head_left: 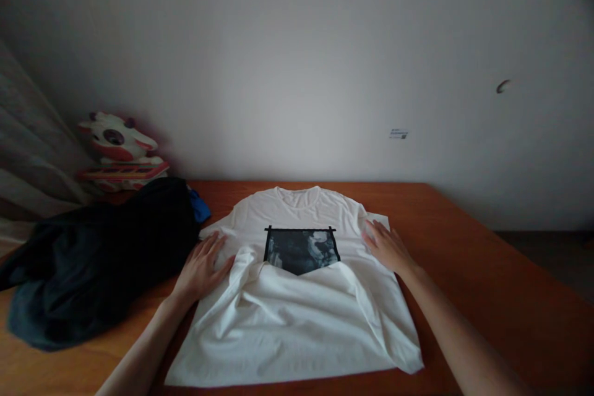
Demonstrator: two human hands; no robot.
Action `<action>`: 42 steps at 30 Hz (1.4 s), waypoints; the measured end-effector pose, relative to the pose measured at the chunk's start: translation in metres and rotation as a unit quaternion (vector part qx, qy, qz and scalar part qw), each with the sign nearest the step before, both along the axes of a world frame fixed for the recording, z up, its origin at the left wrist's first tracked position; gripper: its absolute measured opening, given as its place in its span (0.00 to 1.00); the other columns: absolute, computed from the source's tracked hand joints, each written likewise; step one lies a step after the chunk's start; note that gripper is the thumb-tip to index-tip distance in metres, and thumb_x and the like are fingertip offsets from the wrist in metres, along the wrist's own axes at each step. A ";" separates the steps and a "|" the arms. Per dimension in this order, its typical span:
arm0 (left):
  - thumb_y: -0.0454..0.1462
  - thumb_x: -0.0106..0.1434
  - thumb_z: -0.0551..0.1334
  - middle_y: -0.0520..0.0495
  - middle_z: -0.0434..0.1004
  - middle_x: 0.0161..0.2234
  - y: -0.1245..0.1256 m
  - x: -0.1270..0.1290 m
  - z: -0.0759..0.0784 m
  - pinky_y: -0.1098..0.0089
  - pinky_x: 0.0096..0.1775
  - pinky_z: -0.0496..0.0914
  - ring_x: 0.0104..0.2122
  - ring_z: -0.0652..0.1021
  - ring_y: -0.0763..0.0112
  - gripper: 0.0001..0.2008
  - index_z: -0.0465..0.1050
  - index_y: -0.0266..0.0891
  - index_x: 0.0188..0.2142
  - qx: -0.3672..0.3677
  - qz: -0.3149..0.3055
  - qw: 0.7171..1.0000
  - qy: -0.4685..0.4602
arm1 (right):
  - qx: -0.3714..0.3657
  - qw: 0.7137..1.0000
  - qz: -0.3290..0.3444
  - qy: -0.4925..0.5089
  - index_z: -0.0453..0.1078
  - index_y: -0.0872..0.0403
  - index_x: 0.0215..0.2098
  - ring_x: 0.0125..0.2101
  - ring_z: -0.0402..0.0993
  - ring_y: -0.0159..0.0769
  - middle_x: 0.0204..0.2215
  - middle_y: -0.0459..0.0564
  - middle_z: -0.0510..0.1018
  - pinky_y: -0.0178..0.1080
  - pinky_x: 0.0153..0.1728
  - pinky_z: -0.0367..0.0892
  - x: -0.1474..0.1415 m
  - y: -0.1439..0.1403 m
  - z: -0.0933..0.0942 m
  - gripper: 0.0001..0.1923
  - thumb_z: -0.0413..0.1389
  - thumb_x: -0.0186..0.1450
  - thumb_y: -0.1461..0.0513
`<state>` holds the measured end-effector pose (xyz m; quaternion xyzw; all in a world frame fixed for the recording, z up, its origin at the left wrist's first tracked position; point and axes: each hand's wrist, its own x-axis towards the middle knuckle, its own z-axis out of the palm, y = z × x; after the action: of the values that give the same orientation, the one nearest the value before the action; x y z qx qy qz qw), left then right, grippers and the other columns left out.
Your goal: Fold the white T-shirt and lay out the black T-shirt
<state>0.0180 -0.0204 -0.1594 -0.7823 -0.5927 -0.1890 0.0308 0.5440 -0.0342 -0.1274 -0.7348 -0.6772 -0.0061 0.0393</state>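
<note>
The wooden table (464,247) carries a white T-shirt (297,315) lying face up at its centre, hem folded up over the lower edge of a dark printed panel (301,250). A dark clothes heap (93,260) lies left. The left hand (203,268) and right hand (387,246) press flat on the 2 shirt sides, fingers spread. Recommended: smooth outward evenly, removing creases. The small wall sticker (398,133) is unreadable.
</note>
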 end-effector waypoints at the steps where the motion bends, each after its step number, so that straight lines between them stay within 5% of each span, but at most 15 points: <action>1: 0.58 0.67 0.52 0.30 0.63 0.67 0.000 0.000 0.000 0.45 0.64 0.61 0.66 0.66 0.42 0.37 0.66 0.33 0.65 0.001 0.000 1.000 -0.001 | -0.024 0.999 -0.027 -0.016 0.53 0.58 0.72 0.70 0.54 0.52 0.70 0.64 0.60 0.61 0.66 0.51 -0.001 -0.001 -0.002 0.31 0.38 0.75 0.52; 8: 0.59 0.65 0.55 0.30 0.66 0.65 -0.002 0.000 0.002 0.46 0.64 0.62 0.63 0.69 0.42 0.37 0.69 0.35 0.61 0.005 0.004 0.999 -0.040 | -0.031 0.991 -0.102 -0.080 0.65 0.59 0.65 0.60 0.67 0.62 0.61 0.69 0.71 0.70 0.59 0.53 -0.004 -0.016 0.000 0.32 0.37 0.75 0.49; 15: 0.52 0.70 0.49 0.33 0.71 0.61 0.041 -0.006 0.017 0.52 0.64 0.64 0.62 0.71 0.52 0.29 0.68 0.36 0.59 0.004 -0.031 0.991 -0.130 | -0.004 0.996 -0.076 -0.043 0.61 0.55 0.68 0.66 0.59 0.58 0.67 0.68 0.63 0.66 0.61 0.54 -0.024 0.004 -0.011 0.32 0.35 0.75 0.49; 20: 0.53 0.70 0.45 0.33 0.74 0.60 0.074 -0.020 0.013 0.54 0.64 0.64 0.62 0.71 0.54 0.33 0.67 0.34 0.61 -0.075 -0.024 0.993 -0.091 | -0.027 0.994 -0.105 -0.020 0.55 0.52 0.72 0.69 0.53 0.59 0.70 0.66 0.57 0.68 0.61 0.53 -0.031 0.012 -0.025 0.34 0.35 0.74 0.47; 25: 0.45 0.70 0.49 0.31 0.77 0.57 0.089 -0.026 0.019 0.52 0.63 0.64 0.61 0.73 0.51 0.25 0.74 0.34 0.55 -0.088 -0.010 0.996 0.016 | -0.033 0.995 -0.090 -0.036 0.53 0.49 0.73 0.69 0.53 0.60 0.71 0.65 0.56 0.68 0.60 0.54 -0.028 0.016 -0.025 0.34 0.35 0.74 0.46; 29: 0.40 0.71 0.49 0.29 0.80 0.50 0.103 -0.008 0.032 0.51 0.60 0.68 0.55 0.78 0.49 0.22 0.76 0.32 0.52 -0.084 0.009 0.996 0.027 | -0.045 0.993 -0.100 -0.042 0.58 0.48 0.70 0.65 0.60 0.62 0.68 0.66 0.61 0.67 0.56 0.59 -0.026 0.019 -0.014 0.35 0.36 0.73 0.43; 34: 0.43 0.72 0.50 0.36 0.69 0.65 0.105 0.037 0.033 0.60 0.68 0.57 0.66 0.67 0.58 0.25 0.67 0.36 0.63 -0.087 -0.043 0.994 0.045 | -0.012 0.994 -0.087 -0.067 0.74 0.57 0.55 0.52 0.73 0.62 0.52 0.70 0.76 0.64 0.53 0.63 -0.021 0.033 -0.001 0.35 0.36 0.73 0.44; 38: 0.54 0.71 0.50 0.32 0.54 0.71 0.105 0.063 0.026 0.41 0.67 0.52 0.70 0.57 0.44 0.35 0.57 0.37 0.70 -0.157 0.009 0.986 0.063 | -0.015 0.993 -0.113 -0.004 0.61 0.51 0.69 0.66 0.57 0.64 0.69 0.64 0.60 0.68 0.59 0.57 -0.018 0.052 -0.008 0.36 0.36 0.72 0.43; 42: 0.64 0.67 0.47 0.36 0.42 0.74 0.116 0.072 0.025 0.22 0.60 0.43 0.71 0.48 0.33 0.42 0.51 0.48 0.72 -0.198 0.070 0.976 0.066 | -0.068 0.983 -0.163 0.044 0.49 0.43 0.74 0.71 0.41 0.68 0.74 0.59 0.48 0.76 0.61 0.43 -0.013 0.070 -0.019 0.41 0.34 0.69 0.36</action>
<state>0.0902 0.0957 -0.1348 -0.7404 -0.6682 -0.0135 -0.0724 0.5312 0.0356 -0.1466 -0.8361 -0.5444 0.0655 0.0174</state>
